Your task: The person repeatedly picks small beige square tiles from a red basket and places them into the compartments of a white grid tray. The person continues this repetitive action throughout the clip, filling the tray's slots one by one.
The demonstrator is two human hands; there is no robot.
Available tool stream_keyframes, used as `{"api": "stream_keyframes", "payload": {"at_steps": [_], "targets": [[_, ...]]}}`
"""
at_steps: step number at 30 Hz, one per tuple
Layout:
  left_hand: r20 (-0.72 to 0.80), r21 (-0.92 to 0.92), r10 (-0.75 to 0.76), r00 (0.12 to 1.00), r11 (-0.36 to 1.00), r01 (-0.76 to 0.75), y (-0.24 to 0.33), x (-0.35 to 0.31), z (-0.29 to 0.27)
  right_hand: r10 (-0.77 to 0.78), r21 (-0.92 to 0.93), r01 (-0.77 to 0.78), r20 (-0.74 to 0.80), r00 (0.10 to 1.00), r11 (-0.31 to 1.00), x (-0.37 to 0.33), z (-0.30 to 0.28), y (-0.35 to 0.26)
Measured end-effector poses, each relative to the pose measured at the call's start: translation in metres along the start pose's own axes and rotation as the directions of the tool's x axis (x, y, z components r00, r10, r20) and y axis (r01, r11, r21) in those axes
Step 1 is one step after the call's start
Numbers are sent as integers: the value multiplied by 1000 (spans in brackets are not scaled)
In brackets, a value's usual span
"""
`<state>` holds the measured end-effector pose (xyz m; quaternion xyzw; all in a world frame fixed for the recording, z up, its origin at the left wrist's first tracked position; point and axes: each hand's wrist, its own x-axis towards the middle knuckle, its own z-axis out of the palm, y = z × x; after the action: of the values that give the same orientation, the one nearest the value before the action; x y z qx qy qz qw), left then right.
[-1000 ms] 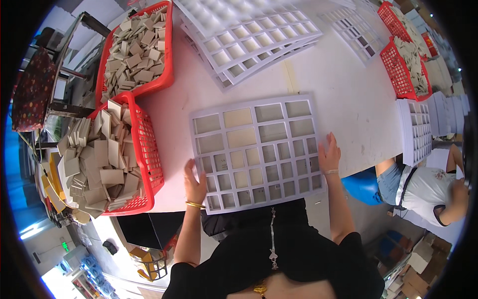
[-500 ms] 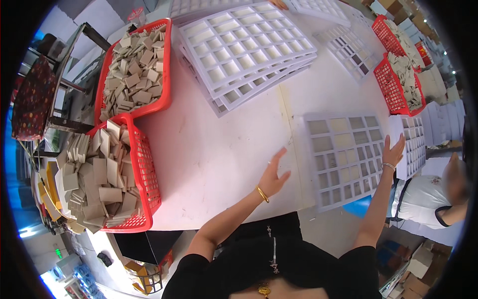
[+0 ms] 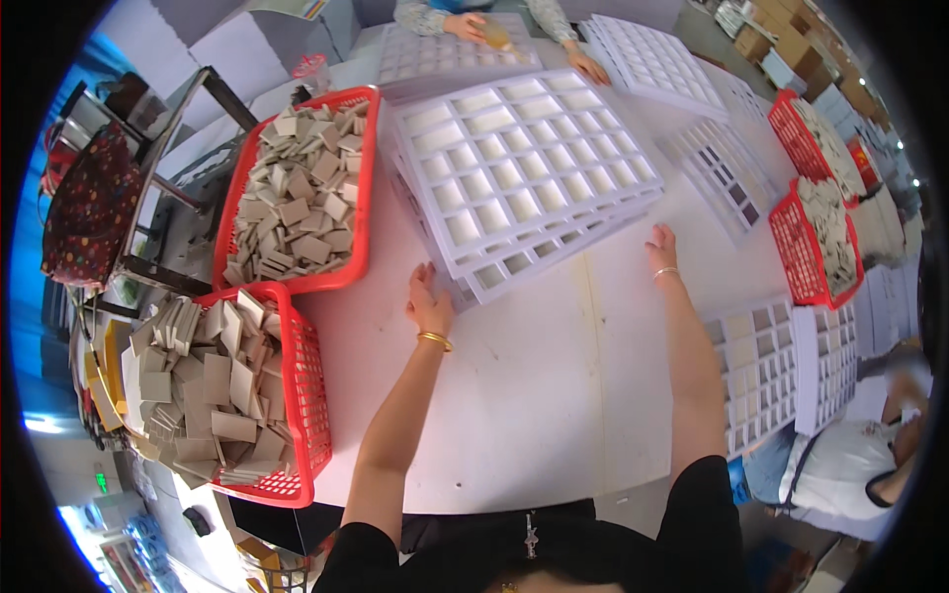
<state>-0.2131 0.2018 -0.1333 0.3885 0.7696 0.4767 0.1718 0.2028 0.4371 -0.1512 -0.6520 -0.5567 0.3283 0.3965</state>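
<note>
A stack of white grid trays lies askew on the white table, its compartments pale inside. My left hand is beside the stack's near left corner, close to the lowest tray's edge, fingers loosely bent; whether they touch it I cannot tell. My right hand is just off the stack's near right corner, fingers loosely curled and nothing visible in them. To the right, partly behind my right forearm, another grid tray reaches over the table's edge.
Red baskets of beige flat tiles stand at left, one far and one near. More red baskets stand at right. Across the table a co-worker's hand holds a yellowish object. A person in white is at right.
Both my hands have moved to the stack: the left went left, and the right came off the right-hand tray. The view has shifted, bringing the co-worker's arms in at the far side.
</note>
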Motion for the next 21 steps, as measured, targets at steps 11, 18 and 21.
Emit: {"api": "stream_keyframes", "payload": {"at_steps": [11,18,21], "targets": [[-88,-340,-219,972,924,177,-12,12,-5,83,363,-70,-21,996,929,-13,24,20],[49,-519,-356,933,789,328,-31,-31,-67,135,48,-130,-97,986,990,-162,-43,55],[66,-585,-366,928,740,333,-72,-87,-93,207,214,-208,31,978,954,-247,-81,67]]}}
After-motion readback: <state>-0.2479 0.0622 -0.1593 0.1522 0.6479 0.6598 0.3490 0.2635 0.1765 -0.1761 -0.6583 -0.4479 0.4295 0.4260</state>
